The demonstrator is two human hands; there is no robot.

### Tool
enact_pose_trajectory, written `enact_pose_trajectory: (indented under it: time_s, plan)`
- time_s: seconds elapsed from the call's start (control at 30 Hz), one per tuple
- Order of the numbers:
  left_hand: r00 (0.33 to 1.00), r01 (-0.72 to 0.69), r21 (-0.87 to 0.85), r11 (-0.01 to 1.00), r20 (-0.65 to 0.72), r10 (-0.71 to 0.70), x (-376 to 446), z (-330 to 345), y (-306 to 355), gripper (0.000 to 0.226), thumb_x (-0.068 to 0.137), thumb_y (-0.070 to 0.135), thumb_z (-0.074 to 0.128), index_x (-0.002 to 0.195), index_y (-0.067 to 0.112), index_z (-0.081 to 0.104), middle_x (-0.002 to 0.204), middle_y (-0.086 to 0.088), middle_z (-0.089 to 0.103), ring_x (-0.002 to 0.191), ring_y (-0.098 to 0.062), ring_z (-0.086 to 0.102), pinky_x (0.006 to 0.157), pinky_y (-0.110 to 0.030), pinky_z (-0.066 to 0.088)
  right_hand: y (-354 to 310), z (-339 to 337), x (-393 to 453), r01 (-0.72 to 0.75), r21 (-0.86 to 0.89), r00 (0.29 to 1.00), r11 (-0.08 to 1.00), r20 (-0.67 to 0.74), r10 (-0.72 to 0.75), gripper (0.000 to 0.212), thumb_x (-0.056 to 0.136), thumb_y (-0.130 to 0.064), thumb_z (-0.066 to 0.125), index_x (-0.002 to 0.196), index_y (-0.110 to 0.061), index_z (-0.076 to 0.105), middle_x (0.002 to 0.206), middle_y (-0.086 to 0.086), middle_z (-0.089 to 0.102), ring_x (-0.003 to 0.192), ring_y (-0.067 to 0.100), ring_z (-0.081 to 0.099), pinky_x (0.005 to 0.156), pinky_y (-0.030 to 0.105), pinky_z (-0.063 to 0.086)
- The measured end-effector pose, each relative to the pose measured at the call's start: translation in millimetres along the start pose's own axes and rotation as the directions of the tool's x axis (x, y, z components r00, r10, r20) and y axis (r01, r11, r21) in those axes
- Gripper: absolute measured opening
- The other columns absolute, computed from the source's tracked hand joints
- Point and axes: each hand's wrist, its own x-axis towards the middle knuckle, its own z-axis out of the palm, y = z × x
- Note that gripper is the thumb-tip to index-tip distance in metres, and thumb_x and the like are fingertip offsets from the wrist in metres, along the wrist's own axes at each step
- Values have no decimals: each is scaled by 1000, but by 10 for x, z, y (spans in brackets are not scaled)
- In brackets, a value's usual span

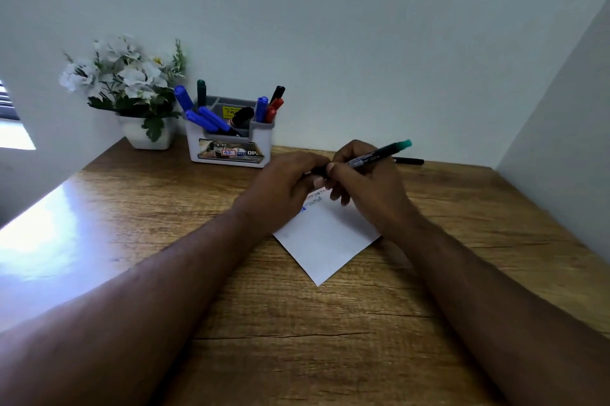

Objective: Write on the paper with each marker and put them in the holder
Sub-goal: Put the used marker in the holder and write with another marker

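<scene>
Both hands meet over the paper (325,240). My right hand (366,187) grips the green marker (373,156), tail up and out; left hand (287,189) pinches its near end, probably the cap. Holder (227,148) sits well apart at the wall, already stocked. Another marker (409,160) waits behind.

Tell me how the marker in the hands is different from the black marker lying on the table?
The held marker has a green end; the table marker looks all black. The held marker is lifted and tilted over the paper, gripped by both hands; the table marker lies flat, untouched, beyond the right hand. Neither is in the holder.
</scene>
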Motion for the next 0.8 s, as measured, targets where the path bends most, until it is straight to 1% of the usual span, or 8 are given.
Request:
enact_pose_trajectory:
  time_s: [0.17,0.3,0.33,0.4,0.5,0.6,0.7,0.8]
  plan:
    - [996,31,-70,997,81,-26,-3,-10,-41,27,95,5,49,118,9,62,104,-1,67,91,2,55,80,-2,38,20,-98,35,-174,293,982,940,121,144,12,89,2,57,78,2,60,72,27,67,58,33,67,56,36,57]
    - [936,236,-112,965,294,-195,21,-123,-16,20,95,12,52,89,21,69,91,1,69,85,-5,61,73,-17,44,23,-253,78,-256,225,940,940,285,188,13,89,7,54,80,4,64,76,30,69,61,35,70,59,39,60]
    - [922,265,-101,959,316,-221,20,-155,-11,22,96,13,51,88,27,67,89,6,68,83,2,60,72,-13,42,25,-286,92,-255,242,942,936,279,185,15,89,7,52,81,5,64,75,28,70,59,33,69,58,37,59]
    - [919,324,-116,939,274,-283,11,-209,-61,27,98,13,45,108,31,62,89,19,58,76,17,54,64,-1,38,38,-346,126,-225,371,967,901,201,158,19,92,2,47,84,5,64,68,20,70,53,26,67,53,31,57]
    - [902,432,-196,880,118,-416,-33,-229,-163,26,102,16,37,119,23,55,83,8,52,66,3,50,54,-6,37,107,-418,166,-180,555,983,812,65,173,24,94,-5,45,84,-2,66,62,10,67,50,18,61,49,25,52]
    - [876,481,-221,848,100,-471,-18,-167,-143,22,101,29,39,105,16,57,79,5,51,66,-3,43,55,-17,35,228,-336,163,-224,557,970,800,48,238,29,92,-4,50,71,-9,70,56,7,59,47,16,50,46,23,43]
    - [889,438,-66,897,181,-420,-20,-85,-124,34,93,49,47,84,18,56,72,4,53,64,-8,47,57,-27,36,338,-237,136,-299,456,953,838,98,287,30,90,-2,54,64,-12,66,55,5,53,46,14,42,43,23,38]
    - [877,423,25,906,239,-417,-33,-53,-172,32,96,42,46,69,25,54,66,8,53,64,-9,50,58,-29,36,376,-234,137,-333,372,943,866,130,306,20,89,0,55,71,-4,62,55,7,51,44,14,41,43,23,36]
